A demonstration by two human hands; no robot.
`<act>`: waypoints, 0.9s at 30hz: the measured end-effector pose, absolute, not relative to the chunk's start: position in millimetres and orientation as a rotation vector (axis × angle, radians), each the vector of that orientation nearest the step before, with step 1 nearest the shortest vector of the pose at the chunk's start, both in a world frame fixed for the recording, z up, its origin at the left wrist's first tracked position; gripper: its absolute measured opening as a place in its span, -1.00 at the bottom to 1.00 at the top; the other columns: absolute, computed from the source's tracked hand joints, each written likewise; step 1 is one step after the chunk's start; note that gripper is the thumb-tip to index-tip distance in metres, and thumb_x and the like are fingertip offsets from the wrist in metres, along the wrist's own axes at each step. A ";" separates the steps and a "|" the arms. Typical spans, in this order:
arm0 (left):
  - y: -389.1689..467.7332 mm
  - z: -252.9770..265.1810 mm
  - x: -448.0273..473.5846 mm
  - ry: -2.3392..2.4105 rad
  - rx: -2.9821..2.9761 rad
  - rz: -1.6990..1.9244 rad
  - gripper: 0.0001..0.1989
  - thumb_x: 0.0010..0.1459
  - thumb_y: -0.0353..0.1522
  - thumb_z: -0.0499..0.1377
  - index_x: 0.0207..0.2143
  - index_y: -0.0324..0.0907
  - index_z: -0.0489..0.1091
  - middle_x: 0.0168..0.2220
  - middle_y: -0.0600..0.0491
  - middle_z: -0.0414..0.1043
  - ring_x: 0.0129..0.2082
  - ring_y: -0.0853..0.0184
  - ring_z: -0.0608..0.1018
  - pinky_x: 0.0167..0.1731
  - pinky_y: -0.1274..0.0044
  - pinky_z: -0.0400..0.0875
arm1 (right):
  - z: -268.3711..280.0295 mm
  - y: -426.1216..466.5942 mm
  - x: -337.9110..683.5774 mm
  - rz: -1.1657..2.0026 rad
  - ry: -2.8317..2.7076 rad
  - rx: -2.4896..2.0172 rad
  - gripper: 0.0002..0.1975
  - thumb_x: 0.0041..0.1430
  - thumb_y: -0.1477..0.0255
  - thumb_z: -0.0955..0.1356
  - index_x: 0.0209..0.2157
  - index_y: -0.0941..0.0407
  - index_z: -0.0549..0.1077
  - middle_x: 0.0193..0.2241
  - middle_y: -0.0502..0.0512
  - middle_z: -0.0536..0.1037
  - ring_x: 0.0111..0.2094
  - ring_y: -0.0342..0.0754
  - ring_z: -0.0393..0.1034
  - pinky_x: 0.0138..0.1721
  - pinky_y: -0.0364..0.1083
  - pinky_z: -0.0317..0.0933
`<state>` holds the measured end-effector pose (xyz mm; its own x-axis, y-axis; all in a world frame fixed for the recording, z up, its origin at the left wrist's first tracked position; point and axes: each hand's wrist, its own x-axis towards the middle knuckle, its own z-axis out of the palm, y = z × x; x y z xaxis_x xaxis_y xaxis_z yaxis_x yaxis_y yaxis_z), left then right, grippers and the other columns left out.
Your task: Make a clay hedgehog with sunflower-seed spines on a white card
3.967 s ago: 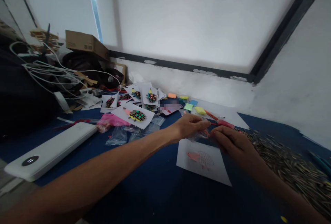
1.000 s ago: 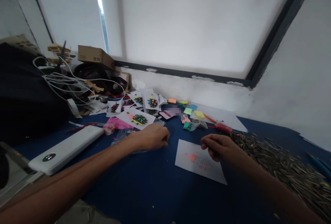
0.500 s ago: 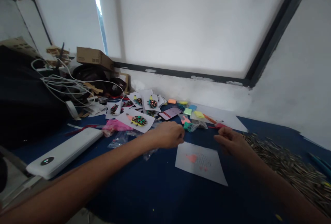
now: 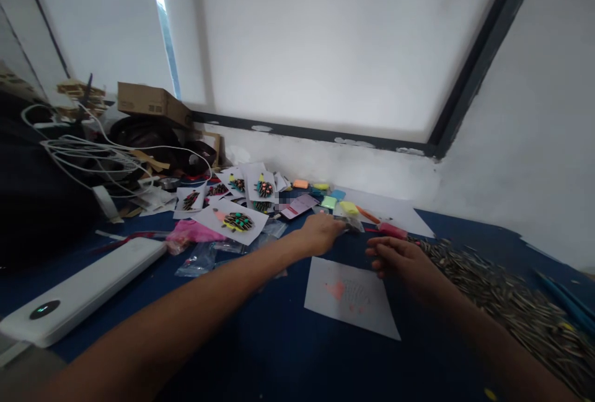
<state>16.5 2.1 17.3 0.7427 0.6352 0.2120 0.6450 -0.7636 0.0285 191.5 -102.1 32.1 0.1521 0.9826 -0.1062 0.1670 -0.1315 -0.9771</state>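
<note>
My left hand [image 4: 323,233] reaches over the small plastic bags at mid-table, its index finger stretched toward a clear bag [image 4: 352,224]. Its other fingers are partly hidden, and contact with the bag is unclear. My right hand [image 4: 395,256] hovers at the right edge of a white paper [image 4: 351,321], fingers loosely bent and apart, with nothing visible in them. That sheet lies flat below both hands and bears a hedgehog drawing whose face [image 4: 335,290] is filled in salmon pink. Just beyond the right hand rests a red packet [image 4: 393,230].
Finished hedgehog pictures [image 4: 239,221] lie left of centre near a phone [image 4: 299,206]. Colourful clay blocks [image 4: 328,202] line the back. A heap of short dark sticks [image 4: 493,290] covers the right side. At left are a white power bank [image 4: 83,287] and tangled cables [image 4: 88,160].
My left hand has gone forward and slightly right over the bags, its index finger now extended. My right hand's fingers have loosened. The view has shifted a little to the right.
</note>
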 end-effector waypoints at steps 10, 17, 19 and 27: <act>-11.3 14.0 -9.2 -0.951 -2.932 -0.434 -0.36 -0.01 -0.52 0.09 0.19 -0.17 0.17 0.15 -0.13 0.26 0.09 0.13 0.35 0.02 0.31 0.30 | 21.4 -96.8 196.6 1.267 -1.093 -1.415 -0.77 0.03 0.23 0.36 -0.47 0.12 0.38 -0.69 -0.18 0.20 -0.75 -0.32 0.01 -0.73 -0.26 -0.06; -33.7 31.7 -29.1 -0.944 -3.043 -0.635 -0.57 0.08 -0.45 0.09 0.05 -0.19 0.35 0.07 -0.07 0.34 0.08 0.23 0.37 0.10 0.42 0.23 | 29.0 -98.6 192.6 1.299 -1.143 -1.329 -0.66 -0.08 0.45 0.39 -0.18 0.09 0.43 -0.19 0.12 0.53 -0.26 -0.06 0.48 -0.16 -0.04 0.36; -40.6 35.7 -38.1 -1.010 -3.082 -0.589 -0.62 0.11 -0.40 0.10 0.01 -0.19 0.39 0.00 -0.07 0.41 0.02 0.21 0.42 0.01 0.42 0.31 | 30.0 -101.4 190.4 1.284 -1.183 -1.353 -0.64 -0.01 0.39 0.41 -0.12 0.08 0.39 -0.11 0.18 0.53 -0.20 -0.02 0.49 -0.12 -0.01 0.36; -56.8 28.1 -68.6 -1.074 -3.111 -0.562 -0.77 0.18 -0.40 0.02 -0.29 -0.17 0.48 -0.37 0.06 0.52 -0.39 0.37 0.51 -0.38 0.58 0.29 | 39.1 -107.9 183.2 1.087 -1.426 -1.475 -0.69 0.00 0.18 0.44 -0.34 0.12 0.41 -0.28 0.14 0.58 -0.44 -0.13 0.47 -0.42 -0.12 0.36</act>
